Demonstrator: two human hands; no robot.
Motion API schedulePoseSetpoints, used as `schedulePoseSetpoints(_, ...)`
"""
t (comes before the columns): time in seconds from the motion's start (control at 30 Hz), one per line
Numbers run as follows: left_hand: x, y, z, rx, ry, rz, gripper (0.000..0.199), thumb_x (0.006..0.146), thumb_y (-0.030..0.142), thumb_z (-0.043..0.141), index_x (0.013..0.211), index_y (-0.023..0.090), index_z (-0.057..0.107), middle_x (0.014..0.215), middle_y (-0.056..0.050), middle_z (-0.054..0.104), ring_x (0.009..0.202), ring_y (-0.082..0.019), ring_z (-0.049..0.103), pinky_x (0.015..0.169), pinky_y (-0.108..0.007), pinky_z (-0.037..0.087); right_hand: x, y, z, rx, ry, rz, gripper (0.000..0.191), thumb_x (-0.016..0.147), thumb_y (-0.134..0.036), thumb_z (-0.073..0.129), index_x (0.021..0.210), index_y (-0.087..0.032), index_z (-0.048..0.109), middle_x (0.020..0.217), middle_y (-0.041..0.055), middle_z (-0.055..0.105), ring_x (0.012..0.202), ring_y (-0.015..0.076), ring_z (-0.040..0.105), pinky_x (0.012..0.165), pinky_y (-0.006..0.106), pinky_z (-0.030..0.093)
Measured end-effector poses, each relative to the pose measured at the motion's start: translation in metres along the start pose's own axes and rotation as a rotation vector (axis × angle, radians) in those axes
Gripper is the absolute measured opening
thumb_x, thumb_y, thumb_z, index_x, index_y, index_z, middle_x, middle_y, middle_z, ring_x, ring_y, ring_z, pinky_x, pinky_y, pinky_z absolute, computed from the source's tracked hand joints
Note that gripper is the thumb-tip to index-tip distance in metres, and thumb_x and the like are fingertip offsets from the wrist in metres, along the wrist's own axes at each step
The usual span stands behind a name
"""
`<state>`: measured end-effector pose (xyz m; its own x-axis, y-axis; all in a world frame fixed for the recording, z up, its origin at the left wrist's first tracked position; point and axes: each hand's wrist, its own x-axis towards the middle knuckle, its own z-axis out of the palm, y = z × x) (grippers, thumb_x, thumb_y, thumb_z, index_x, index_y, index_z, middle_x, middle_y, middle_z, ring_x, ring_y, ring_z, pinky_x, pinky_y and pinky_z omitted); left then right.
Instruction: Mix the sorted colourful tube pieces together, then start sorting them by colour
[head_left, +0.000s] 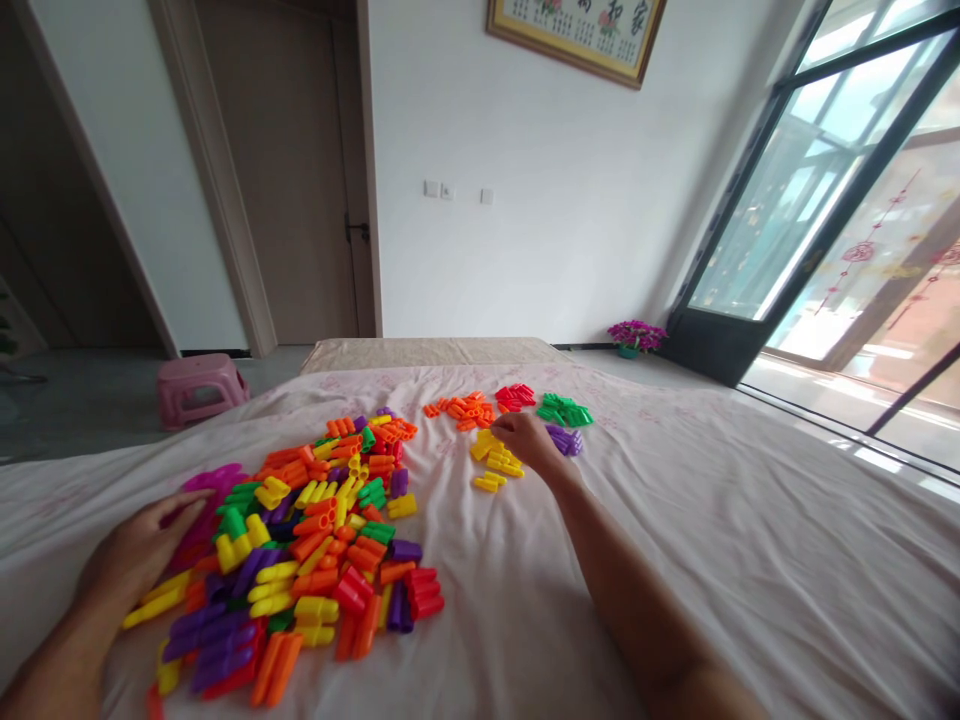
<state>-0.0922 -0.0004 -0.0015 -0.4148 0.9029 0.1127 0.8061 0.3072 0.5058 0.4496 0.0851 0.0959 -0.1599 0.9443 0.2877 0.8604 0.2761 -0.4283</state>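
Observation:
A large mixed heap of plastic pieces (330,540) in orange, yellow, purple, green and red lies at the left of the cloth. My left hand (142,545) rests at its left edge beside a magenta item (217,482), thumb and fingers apart. Farther out are small piles by colour: orange (466,411), red (515,397), green (564,409), purple (565,440) and yellow (504,461). My right hand (521,436) is at the yellow pile, fingers bent together; whether a piece is between them is too small to tell.
A pale cloth (720,520) with folds covers the surface. Beyond it stand a pink stool (201,388) at the left, a flower pot (630,350) by the wall and a glass door (780,210) at the right.

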Motion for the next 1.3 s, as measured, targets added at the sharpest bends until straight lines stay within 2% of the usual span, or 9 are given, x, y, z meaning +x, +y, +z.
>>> schedulePoseSetpoints(0.1,-0.003,0.006,-0.003,-0.03,-0.071,-0.083,0.059,0.088,0.061,0.034,0.119,0.022,0.065,0.125,-0.011,0.067,0.105,-0.028,0.064,0.085,-0.033,0.048,0.002,0.01,-0.006,-0.14,0.044,0.122,0.023,0.084,-0.026,0.053,0.089,-0.018,0.074,0.081,0.0044,0.071,0.072,0.0156,0.061,0.058,0.023,0.031)
schedulePoseSetpoints(0.17,-0.005,0.008,-0.004,-0.04,-0.081,-0.096,0.059,0.088,0.061,0.034,0.121,0.023,0.063,0.127,-0.011,0.065,0.109,-0.029,0.062,0.087,-0.034,0.046,0.0,0.005,-0.005,-0.182,0.059,0.149,0.024,0.085,-0.027,0.053,0.093,-0.02,0.074,0.087,0.0055,0.072,0.078,0.0174,0.063,0.061,0.023,0.033)
schedulePoseSetpoints(0.27,-0.005,0.007,-0.003,-0.061,-0.083,-0.103,0.058,0.088,0.062,0.034,0.123,0.024,0.062,0.129,-0.01,0.063,0.112,-0.029,0.06,0.09,-0.035,0.044,-0.009,-0.02,0.005,-0.134,-0.016,0.035,0.024,0.087,-0.026,0.051,0.092,-0.021,0.074,0.089,0.0048,0.073,0.081,0.0175,0.064,0.066,0.023,0.036)
schedulePoseSetpoints(0.4,-0.005,0.005,-0.002,-0.088,-0.087,-0.108,0.057,0.087,0.061,0.036,0.122,0.024,0.062,0.128,-0.01,0.063,0.111,-0.029,0.061,0.089,-0.034,0.044,-0.03,-0.061,0.035,-0.029,-0.137,-0.195,0.024,0.09,-0.028,0.051,0.096,-0.023,0.073,0.097,0.0038,0.071,0.087,0.0166,0.063,0.071,0.023,0.038)
schedulePoseSetpoints(0.5,-0.005,0.006,-0.003,-0.081,-0.082,-0.108,0.058,0.087,0.061,0.036,0.121,0.024,0.063,0.126,-0.01,0.065,0.109,-0.029,0.062,0.087,-0.034,0.045,-0.043,-0.082,0.057,-0.024,-0.198,-0.25,0.026,0.093,-0.037,0.051,0.102,-0.024,0.072,0.101,0.0046,0.069,0.088,0.0165,0.063,0.07,0.023,0.039)
schedulePoseSetpoints(0.63,-0.006,0.009,-0.004,-0.077,-0.076,-0.096,0.058,0.087,0.061,0.035,0.12,0.023,0.064,0.124,-0.01,0.066,0.107,-0.028,0.063,0.086,-0.033,0.046,-0.051,-0.093,0.077,-0.057,-0.224,-0.286,0.029,0.094,-0.044,0.051,0.101,-0.025,0.072,0.1,0.0052,0.066,0.089,0.0174,0.061,0.07,0.025,0.039)
schedulePoseSetpoints(0.83,-0.002,0.005,-0.003,-0.051,-0.061,-0.083,0.061,0.086,0.064,0.034,0.119,0.023,0.066,0.124,-0.011,0.067,0.105,-0.029,0.064,0.084,-0.034,0.048,-0.055,-0.092,0.088,0.075,-0.241,-0.302,0.019,0.084,-0.036,0.067,0.097,-0.021,0.066,0.092,0.0011,0.066,0.081,0.0131,0.058,0.065,0.021,0.037)
schedulePoseSetpoints(1.0,0.004,-0.006,0.003,-0.089,-0.056,-0.061,0.06,0.084,0.065,0.039,0.118,0.024,0.067,0.119,-0.01,0.07,0.1,-0.031,0.066,0.084,-0.036,0.049,-0.047,-0.086,0.076,0.186,-0.277,-0.258,0.019,0.081,-0.033,0.07,0.095,-0.021,0.066,0.086,-0.0017,0.068,0.072,0.011,0.058,0.06,0.02,0.034)
schedulePoseSetpoints(1.3,-0.004,0.002,0.0,-0.086,-0.048,-0.064,0.06,0.086,0.063,0.037,0.12,0.023,0.066,0.123,-0.011,0.067,0.105,-0.03,0.064,0.086,-0.036,0.047,-0.012,-0.033,0.006,-0.066,-0.122,-0.049,0.014,0.08,-0.031,0.068,0.087,-0.019,0.07,0.081,0.0016,0.069,0.072,0.013,0.059,0.06,0.023,0.032)
